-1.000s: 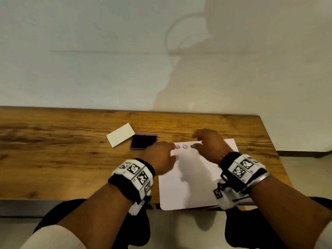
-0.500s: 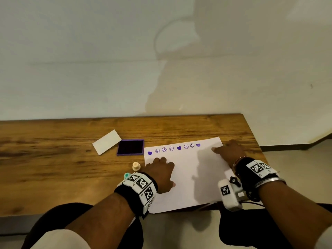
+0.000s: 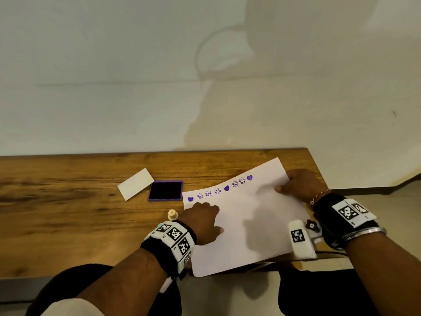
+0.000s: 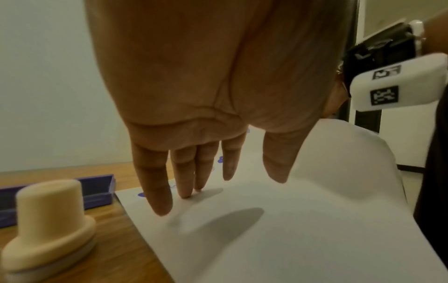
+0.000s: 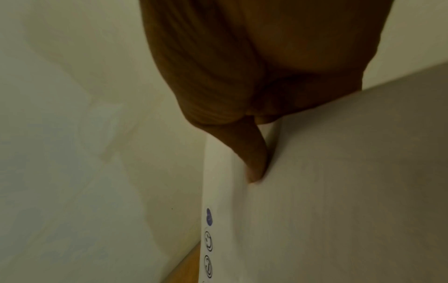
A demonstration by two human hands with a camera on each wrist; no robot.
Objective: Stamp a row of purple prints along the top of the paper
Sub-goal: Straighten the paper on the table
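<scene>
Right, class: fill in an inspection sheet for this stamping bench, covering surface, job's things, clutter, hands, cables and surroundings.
Surface: wooden table, grain visible.
Job's things: paper with eight purple prints along its top, right side lifted; purple ink pad open; cream stamp standing left of the paper.
Clutter: white card beside the pad.
Hands: left hand fingers straight, resting on the paper; right hand holds the paper's right edge.
Cables: nothing seen.
Surroundings: plain pale wall behind the table.
</scene>
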